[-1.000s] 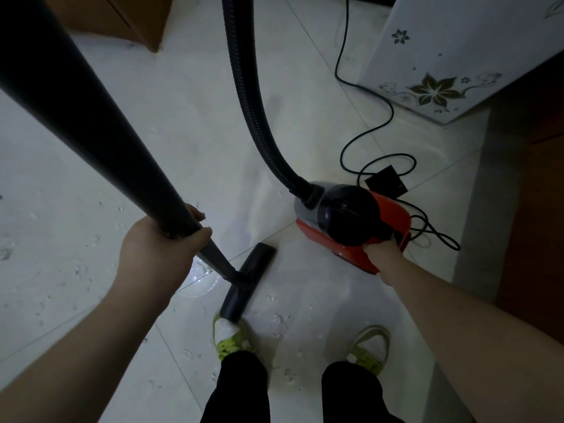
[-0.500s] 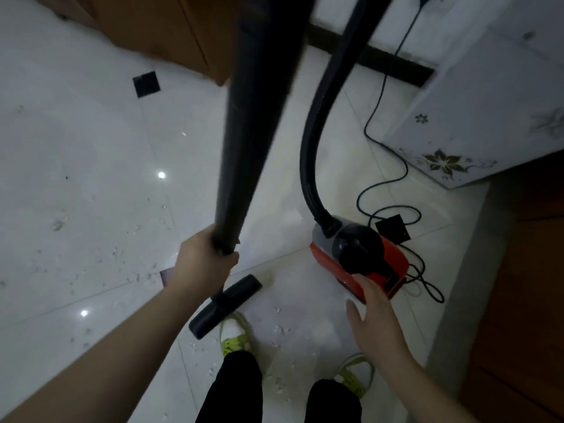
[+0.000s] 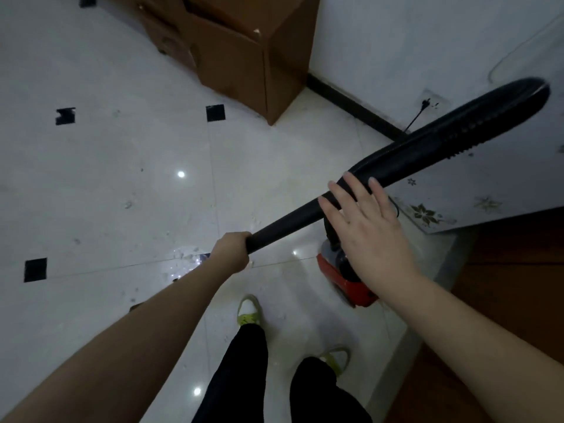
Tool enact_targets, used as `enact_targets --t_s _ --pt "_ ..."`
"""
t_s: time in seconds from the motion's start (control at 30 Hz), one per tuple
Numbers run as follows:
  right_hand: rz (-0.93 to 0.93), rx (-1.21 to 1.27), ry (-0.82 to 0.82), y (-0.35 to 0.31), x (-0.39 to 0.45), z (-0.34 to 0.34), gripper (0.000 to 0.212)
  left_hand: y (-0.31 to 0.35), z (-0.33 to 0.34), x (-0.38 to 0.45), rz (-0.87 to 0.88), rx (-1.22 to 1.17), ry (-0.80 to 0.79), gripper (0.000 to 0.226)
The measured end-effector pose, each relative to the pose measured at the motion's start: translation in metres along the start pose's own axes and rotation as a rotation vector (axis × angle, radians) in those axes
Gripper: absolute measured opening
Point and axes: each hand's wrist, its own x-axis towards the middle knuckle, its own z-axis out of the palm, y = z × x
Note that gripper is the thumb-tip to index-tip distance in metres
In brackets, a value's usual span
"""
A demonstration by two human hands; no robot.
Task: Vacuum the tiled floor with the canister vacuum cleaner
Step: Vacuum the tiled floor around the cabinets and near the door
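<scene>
Two bare forearms, no sleeves, no watch, no rings or bands at either wrist. Left hand (image 3: 230,251) at centre frame, its forearm running in from the lower left corner. Right hand (image 3: 370,227) right of centre, nails short and unpainted, its forearm running in from the lower right edge. Black trousers (image 3: 244,370) at bottom centre, plain, long enough to cover both ankles. Low shoes below the cuffs: left shoe (image 3: 250,309) white at the toe with yellow-green lacing, right shoe (image 3: 337,358) pale with yellow-green trim, mostly hidden by the trouser leg.
</scene>
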Motion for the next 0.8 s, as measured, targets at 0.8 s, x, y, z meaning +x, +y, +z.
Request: enact_targets --t_s 0.8 --pt "0.440 0.884 -1.212 -0.117 0.002 -0.072 0.022 -0.092 -0.016 -0.098 -0.473 -1.331 0.087 0.053"
